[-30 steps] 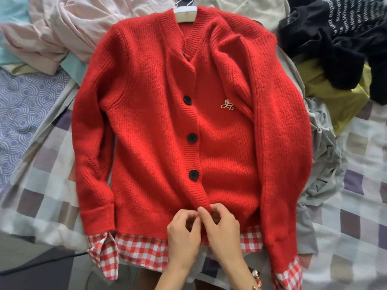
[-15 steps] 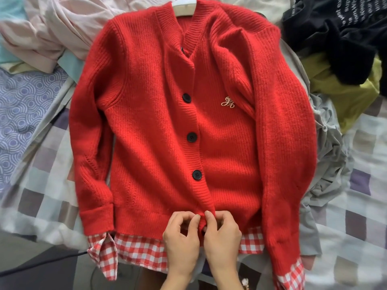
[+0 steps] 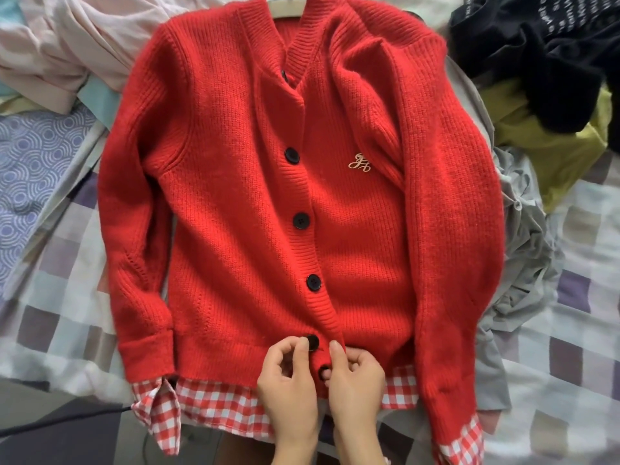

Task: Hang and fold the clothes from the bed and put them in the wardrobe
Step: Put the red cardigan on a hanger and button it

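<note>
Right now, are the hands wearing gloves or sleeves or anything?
No gloves and no sleeves: the left hand and right hand are bare up to the picture's edge. I see no rings. By the right wrist, at the bottom edge, a tiny pale bit peeks out, maybe a bracelet, too small to tell.

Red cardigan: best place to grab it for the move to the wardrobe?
Grip the white hanger at the neck opening, fingers coming in from the far side above the collar. The red cardigan lies flat, front up, already on that hanger, so lifting there should keep it hung. The hook is out of frame.
</note>
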`<action>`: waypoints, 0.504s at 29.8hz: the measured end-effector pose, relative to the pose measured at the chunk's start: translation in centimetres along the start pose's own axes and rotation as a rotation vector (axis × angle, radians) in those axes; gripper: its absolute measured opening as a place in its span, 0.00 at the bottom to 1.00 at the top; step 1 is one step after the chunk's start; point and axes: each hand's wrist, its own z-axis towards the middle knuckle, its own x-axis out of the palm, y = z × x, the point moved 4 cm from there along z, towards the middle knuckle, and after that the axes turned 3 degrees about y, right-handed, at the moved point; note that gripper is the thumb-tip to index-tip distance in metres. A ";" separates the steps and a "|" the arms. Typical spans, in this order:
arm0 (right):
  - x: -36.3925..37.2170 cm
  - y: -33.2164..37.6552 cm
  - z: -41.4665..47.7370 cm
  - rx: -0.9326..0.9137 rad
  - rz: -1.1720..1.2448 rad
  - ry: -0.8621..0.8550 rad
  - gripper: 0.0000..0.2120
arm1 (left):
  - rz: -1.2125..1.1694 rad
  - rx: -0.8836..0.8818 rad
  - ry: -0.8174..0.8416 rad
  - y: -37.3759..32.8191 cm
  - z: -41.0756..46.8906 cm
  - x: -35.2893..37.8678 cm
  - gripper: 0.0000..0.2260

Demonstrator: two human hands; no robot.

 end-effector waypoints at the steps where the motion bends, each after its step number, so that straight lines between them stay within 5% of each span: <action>1: -0.2 0.5 0.0 -0.064 -0.029 0.039 0.07 | -0.031 -0.072 0.036 -0.1 0.3 0.1 0.10; 4: -1.1 1.5 0.1 -0.195 -0.030 0.232 0.09 | 0.067 -0.139 0.183 -0.3 1.4 0.2 0.07; 7: -2.3 0.6 0.8 -0.430 -0.330 0.279 0.11 | 0.258 0.073 0.237 0.5 1.1 -0.8 0.06; 12: -2.2 -1.3 1.3 -0.600 -0.693 0.347 0.09 | 0.950 0.446 0.299 3.5 -0.8 -1.0 0.33; 15: -1.8 -0.9 0.8 -0.714 -0.791 0.230 0.08 | 0.986 0.513 0.244 3.8 -1.0 -0.9 0.32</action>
